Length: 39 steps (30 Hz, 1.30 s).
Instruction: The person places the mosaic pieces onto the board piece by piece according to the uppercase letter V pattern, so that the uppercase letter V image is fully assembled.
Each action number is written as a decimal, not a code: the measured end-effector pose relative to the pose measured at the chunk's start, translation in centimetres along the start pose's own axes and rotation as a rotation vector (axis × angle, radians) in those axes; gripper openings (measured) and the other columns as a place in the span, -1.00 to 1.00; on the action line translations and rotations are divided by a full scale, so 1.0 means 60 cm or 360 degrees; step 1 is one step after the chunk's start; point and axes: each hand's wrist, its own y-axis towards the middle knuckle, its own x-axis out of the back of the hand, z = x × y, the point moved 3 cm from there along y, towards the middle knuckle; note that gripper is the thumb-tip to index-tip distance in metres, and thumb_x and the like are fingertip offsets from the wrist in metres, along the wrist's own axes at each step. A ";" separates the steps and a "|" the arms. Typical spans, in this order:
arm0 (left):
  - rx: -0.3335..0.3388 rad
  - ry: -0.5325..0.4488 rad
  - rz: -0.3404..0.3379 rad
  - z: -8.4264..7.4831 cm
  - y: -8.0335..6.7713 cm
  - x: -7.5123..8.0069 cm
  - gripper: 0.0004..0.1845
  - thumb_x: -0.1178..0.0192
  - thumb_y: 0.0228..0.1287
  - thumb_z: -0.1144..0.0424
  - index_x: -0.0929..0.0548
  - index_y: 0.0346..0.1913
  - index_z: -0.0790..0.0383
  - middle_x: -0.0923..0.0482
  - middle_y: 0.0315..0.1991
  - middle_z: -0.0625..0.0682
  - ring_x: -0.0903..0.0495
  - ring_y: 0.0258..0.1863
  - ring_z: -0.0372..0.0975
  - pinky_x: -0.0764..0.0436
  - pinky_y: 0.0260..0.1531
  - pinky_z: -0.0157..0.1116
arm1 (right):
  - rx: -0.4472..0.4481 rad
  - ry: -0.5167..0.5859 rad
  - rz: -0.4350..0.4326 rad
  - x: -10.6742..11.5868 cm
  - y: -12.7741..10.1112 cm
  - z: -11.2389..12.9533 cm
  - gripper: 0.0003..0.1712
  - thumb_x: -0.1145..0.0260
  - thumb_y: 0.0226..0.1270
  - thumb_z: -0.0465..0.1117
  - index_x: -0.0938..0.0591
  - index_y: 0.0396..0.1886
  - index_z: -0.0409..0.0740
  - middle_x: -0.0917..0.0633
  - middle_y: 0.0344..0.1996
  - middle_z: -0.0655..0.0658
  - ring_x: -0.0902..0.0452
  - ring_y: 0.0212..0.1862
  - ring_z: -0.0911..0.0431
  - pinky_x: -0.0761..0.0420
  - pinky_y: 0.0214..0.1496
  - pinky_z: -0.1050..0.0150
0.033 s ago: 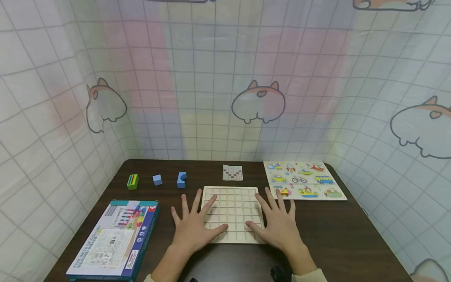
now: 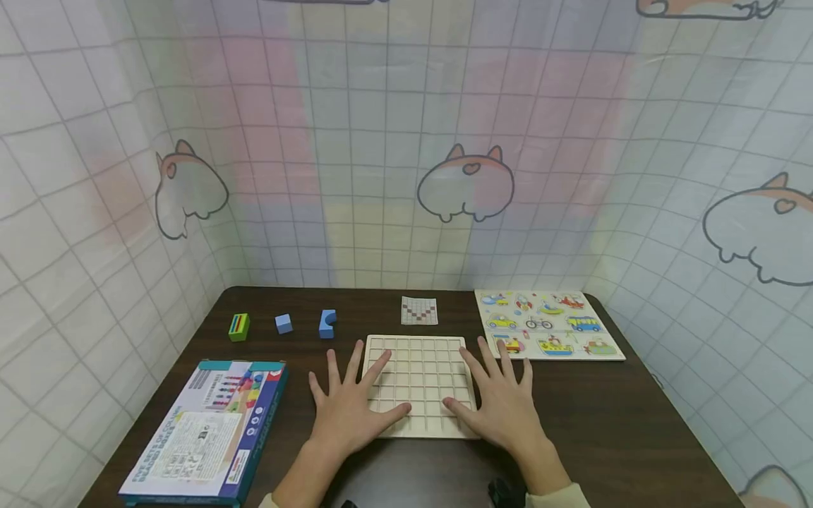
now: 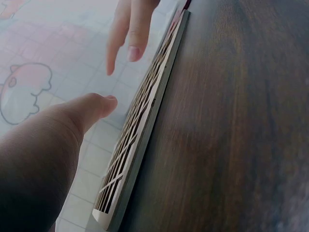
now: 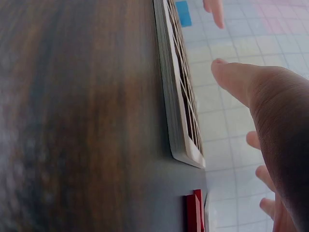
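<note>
A pale wooden grid board (image 2: 419, 388) with rows of square cells lies flat at the middle of the table. My left hand (image 2: 348, 415) is spread over its left side, fingers straight and apart. Over the right side my right hand (image 2: 506, 410) is spread the same way. Both wrist views show the thumbs, the left thumb (image 3: 99, 107) and the right thumb (image 4: 236, 77), raised above the board with a gap below. Neither hand holds anything. Behind the board lies a small card (image 2: 419, 311) with a checkered pattern.
Left of the board lies a flat printed box (image 2: 203, 430). Behind it stand a green block (image 2: 238, 328) with coloured stripes, a blue cube (image 2: 284, 324) and a notched blue block (image 2: 327, 324). A vehicle picture board (image 2: 549, 324) lies back right. A red strip (image 4: 194, 212) shows beyond the grid board.
</note>
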 end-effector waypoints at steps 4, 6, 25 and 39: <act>0.0000 -0.0007 -0.0007 -0.001 -0.001 0.002 0.13 -0.18 0.12 -0.80 -0.01 0.74 -0.73 0.26 0.89 -0.09 0.34 0.82 0.39 0.23 0.54 0.71 | -0.0018 -0.0013 -0.0004 0.001 -0.002 -0.006 0.18 -0.31 0.30 0.68 -0.25 0.81 0.38 -0.12 0.85 -0.07 0.06 0.84 -0.30 0.00 0.60 -0.76; 0.0001 -0.0010 -0.0012 -0.002 -0.002 0.004 0.14 -0.19 0.12 -0.79 -0.02 0.74 -0.71 0.25 0.89 -0.08 0.34 0.82 0.39 0.23 0.54 0.71 | -0.0034 -0.0014 -0.0004 0.001 -0.003 -0.012 0.19 -0.30 0.31 0.69 -0.23 0.82 0.38 -0.12 0.85 -0.07 0.07 0.84 -0.31 0.00 0.61 -0.74; 0.0022 -0.0277 0.0093 0.014 -0.003 -0.014 0.25 -0.30 0.00 -0.80 0.20 0.69 -0.87 0.16 0.88 -0.03 0.25 0.81 0.41 0.15 0.58 0.67 | -0.0117 0.0177 0.0036 0.024 -0.004 -0.061 0.24 -0.49 0.26 0.56 -0.23 0.82 0.30 -0.26 0.79 -0.17 0.00 0.81 -0.31 -0.14 0.58 -0.65; -0.0065 -0.0363 0.0044 0.039 -0.019 0.007 0.31 -0.44 -0.03 -0.71 -0.08 0.78 -0.53 -0.21 0.79 0.00 -0.18 0.77 0.18 0.09 0.66 0.53 | -0.0151 0.0536 -0.0065 0.042 -0.005 -0.117 -0.22 -0.70 0.31 0.11 -0.65 0.45 0.01 -0.74 0.24 -0.16 -0.52 0.34 -0.21 -0.41 0.42 -0.44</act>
